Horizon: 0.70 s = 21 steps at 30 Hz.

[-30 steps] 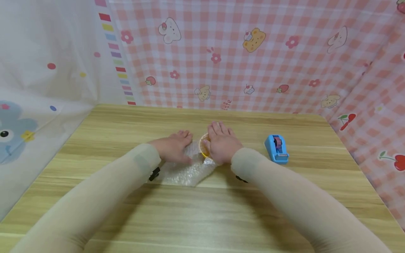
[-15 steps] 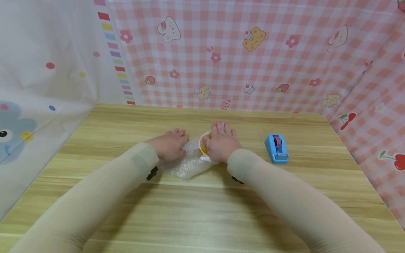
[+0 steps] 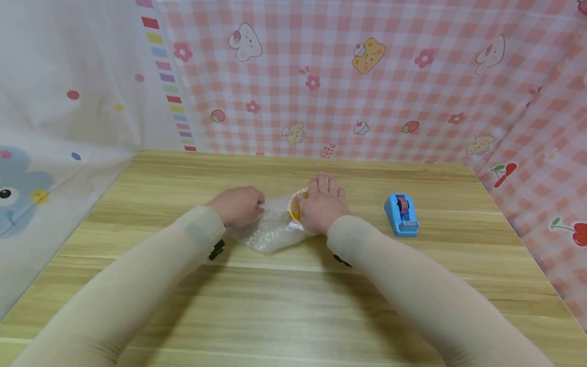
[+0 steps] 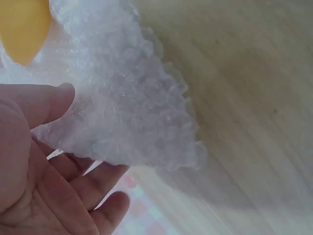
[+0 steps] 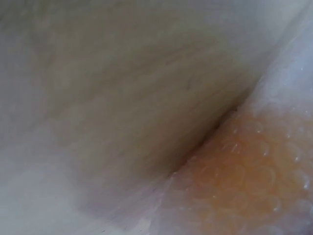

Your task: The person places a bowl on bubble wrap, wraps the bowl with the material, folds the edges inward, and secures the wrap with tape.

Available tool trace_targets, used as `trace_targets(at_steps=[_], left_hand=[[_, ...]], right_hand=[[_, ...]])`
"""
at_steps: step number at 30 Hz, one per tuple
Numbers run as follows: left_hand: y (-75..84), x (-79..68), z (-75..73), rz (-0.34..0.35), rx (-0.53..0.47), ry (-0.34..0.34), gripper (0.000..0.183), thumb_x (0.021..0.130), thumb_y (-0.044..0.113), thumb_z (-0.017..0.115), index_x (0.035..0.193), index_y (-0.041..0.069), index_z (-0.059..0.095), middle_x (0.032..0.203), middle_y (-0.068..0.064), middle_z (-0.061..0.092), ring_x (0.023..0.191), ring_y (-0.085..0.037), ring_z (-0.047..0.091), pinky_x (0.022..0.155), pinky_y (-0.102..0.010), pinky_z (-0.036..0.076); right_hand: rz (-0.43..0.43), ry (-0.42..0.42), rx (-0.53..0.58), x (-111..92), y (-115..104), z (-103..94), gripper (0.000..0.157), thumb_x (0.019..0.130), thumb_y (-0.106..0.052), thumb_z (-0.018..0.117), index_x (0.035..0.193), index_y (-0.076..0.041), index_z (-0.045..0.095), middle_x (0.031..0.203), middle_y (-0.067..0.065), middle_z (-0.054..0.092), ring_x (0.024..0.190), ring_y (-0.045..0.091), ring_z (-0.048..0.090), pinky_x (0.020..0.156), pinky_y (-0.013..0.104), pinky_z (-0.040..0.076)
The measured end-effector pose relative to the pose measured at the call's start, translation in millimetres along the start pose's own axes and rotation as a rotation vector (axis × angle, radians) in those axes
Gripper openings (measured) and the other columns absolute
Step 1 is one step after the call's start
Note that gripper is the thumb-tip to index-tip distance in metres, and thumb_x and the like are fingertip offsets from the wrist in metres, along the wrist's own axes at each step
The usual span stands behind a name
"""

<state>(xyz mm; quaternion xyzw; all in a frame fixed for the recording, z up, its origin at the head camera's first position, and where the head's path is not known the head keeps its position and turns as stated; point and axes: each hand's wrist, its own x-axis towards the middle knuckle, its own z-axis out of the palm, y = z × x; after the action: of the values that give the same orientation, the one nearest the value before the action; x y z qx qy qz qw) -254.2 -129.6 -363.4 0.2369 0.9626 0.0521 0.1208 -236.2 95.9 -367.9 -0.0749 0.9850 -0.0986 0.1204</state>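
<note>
A sheet of bubble wrap (image 3: 271, 232) lies mid-table, partly folded over a round yellow-orange object (image 3: 295, 210). My left hand (image 3: 236, 205) holds the wrap's left part; in the left wrist view the thumb (image 4: 56, 100) is over the sheet and fingertips curl beneath its edge. With fingers straight and pointing away, my right hand (image 3: 324, 205) rests on the wrapped object and hides its right side. Orange (image 5: 244, 181) shows through the bubbles in the right wrist view, while a bare yellow part (image 4: 24, 29) appears at the left wrist view's corner.
To the right of the right hand stands a blue tape dispenser (image 3: 401, 215) with a roll in it. The wooden table (image 3: 284, 316) ends at a pink checked cloth (image 3: 284, 97) behind, and a white cloth (image 3: 91, 117) hangs on the left.
My left hand has gone from lying spread on the wrap to gripping it, shifting slightly left. The wrap's near edge has lifted and drawn back. The right hand stays nearly in place.
</note>
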Motion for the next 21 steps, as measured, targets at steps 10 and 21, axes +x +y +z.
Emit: trace_targets(at_steps=[10,21], left_hand=[[-8.2,-6.9,-1.7,-0.075,-0.089,-0.095,0.017,0.104,0.026,0.063,0.108,0.011,0.07,0.098,-0.002,0.073,0.085,-0.018,0.065,0.081,-0.039,0.056],[-19.6,-10.2,-4.7,-0.072,-0.141,-0.157,0.017,0.105,0.025,0.061,0.101,0.01,0.067,0.088,-0.004,0.067,0.078,-0.019,0.062,0.072,-0.033,0.054]], right_hand=[[0.001,0.004,0.001,1,0,2.3,0.079,0.112,-0.056,0.018,0.169,-0.004,0.001,0.178,0.013,-0.01,0.165,0.036,-0.01,0.133,0.057,0.001],[0.042,0.017,0.033,2,-1,1.1,0.079,0.112,-0.055,0.018,0.169,-0.003,0.0,0.178,0.014,-0.012,0.164,0.038,-0.011,0.133,0.057,0.0]])
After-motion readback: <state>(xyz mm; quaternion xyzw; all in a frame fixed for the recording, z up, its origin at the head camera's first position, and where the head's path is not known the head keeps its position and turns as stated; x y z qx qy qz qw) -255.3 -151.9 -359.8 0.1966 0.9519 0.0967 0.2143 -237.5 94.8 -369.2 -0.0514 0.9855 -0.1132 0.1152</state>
